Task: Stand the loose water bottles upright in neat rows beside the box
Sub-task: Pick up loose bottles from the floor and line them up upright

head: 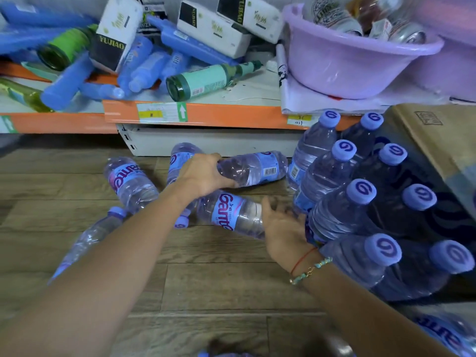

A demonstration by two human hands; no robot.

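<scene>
Several clear water bottles with purple caps lie loose on the wooden floor (206, 284). My left hand (203, 173) grips the neck end of one lying bottle (257, 168) near the shelf base. My right hand (280, 228) is open, fingers spread, beside another lying bottle (231, 215) and next to the upright ones. Several bottles (342, 210) stand upright in two rows at the right, beside a cardboard box (443, 135). More loose bottles lie at the left (131, 184) and lower left (90, 238).
A low orange-edged shelf (206, 114) runs across the back, piled with blue tubes, green glass bottles and white tissue packs. A lilac basin (353, 55) of cans sits on it at the right. Another bottle (448, 336) lies at the bottom right corner.
</scene>
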